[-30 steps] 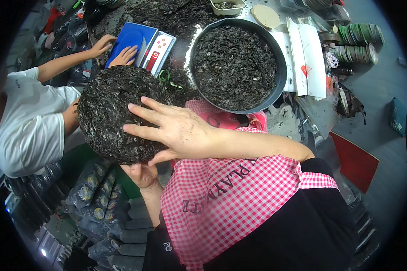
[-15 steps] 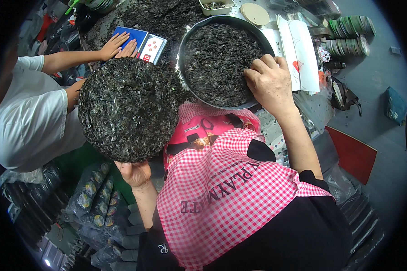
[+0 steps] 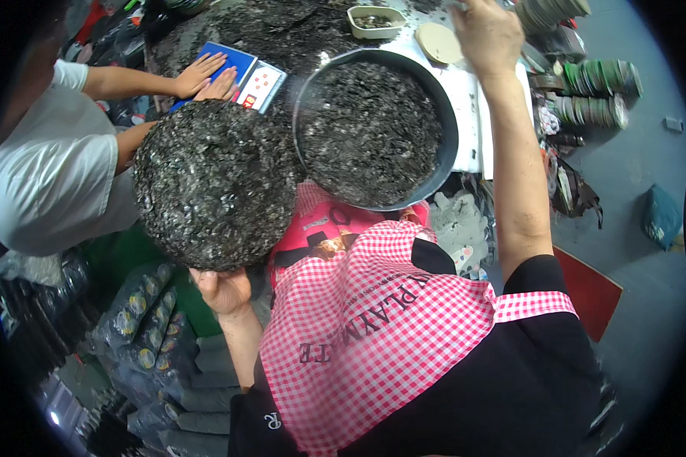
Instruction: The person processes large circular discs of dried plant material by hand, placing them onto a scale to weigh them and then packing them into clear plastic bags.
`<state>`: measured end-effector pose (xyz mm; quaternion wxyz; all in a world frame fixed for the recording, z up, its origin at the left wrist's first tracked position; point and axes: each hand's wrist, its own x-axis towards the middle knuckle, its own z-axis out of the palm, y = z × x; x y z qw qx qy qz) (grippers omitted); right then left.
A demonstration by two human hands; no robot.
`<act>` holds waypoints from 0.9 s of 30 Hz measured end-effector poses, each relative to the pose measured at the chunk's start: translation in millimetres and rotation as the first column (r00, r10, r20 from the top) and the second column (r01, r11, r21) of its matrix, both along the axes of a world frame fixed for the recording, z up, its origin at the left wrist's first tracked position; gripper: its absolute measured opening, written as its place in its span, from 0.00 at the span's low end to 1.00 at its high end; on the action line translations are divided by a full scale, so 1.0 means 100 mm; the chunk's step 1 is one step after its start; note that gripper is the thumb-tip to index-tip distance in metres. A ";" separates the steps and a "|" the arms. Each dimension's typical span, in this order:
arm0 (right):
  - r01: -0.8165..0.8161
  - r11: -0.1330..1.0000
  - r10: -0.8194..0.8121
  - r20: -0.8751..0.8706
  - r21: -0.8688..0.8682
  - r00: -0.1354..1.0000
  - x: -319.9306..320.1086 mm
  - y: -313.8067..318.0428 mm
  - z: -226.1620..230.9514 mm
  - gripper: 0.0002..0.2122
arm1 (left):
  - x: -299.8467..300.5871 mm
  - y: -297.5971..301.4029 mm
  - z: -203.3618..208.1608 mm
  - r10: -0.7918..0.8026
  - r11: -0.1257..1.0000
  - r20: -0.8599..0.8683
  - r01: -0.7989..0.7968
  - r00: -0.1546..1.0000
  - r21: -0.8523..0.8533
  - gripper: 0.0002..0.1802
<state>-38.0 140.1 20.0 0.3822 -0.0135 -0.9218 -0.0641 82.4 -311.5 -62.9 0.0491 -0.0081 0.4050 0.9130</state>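
Observation:
My left hand (image 3: 222, 291) grips the lower edge of a large round cake of dried seaweed (image 3: 215, 186), thumb in front, and holds it raised left of the pan. The cake's far face and my other left fingers are hidden. A round dark pan (image 3: 451, 141) stands on the table in front of me, with loose dried seaweed (image 3: 370, 129) spread inside it. My right hand (image 3: 492, 34) is stretched out beyond the pan's far right side, near a pale round disc (image 3: 439, 43). Its fingertips are blurred and partly cut off by the upper edge.
At the left, another person's hands (image 3: 206, 78) lie on a flat blue-and-white object (image 3: 261, 85). More dark seaweed (image 3: 282, 34) covers the far table. A small cream tub (image 3: 376, 23) stands behind the pan. Stacked round discs (image 3: 598, 78) are at the right, wrapped packs (image 3: 141, 312) at lower left.
My right hand has left the pan's right rim and reached away to the far right. My left hand still holds the seaweed cake, with little movement. The view has shifted slightly.

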 end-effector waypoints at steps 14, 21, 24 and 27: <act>-0.488 0.377 0.870 0.120 -0.787 0.478 0.85 -2.33 -0.20 0.38 | 0.06 0.29 0.17 0.037 0.997 -0.017 -0.038 0.999 -0.066 0.44; -0.545 0.515 0.542 -0.241 -0.662 0.805 1.00 -2.00 -0.08 0.28 | -0.07 0.10 0.06 0.097 0.994 0.084 -0.100 0.992 0.041 0.42; -0.190 0.347 0.219 -0.118 -0.918 0.969 1.25 -1.47 -0.09 0.27 | -0.19 -0.01 0.01 -0.043 0.962 0.112 0.011 0.993 0.272 0.39; 0.193 0.809 -0.046 0.268 -0.556 0.962 1.55 -1.16 -0.39 0.27 | -0.27 0.00 0.01 -0.104 0.969 0.149 0.067 0.983 0.238 0.39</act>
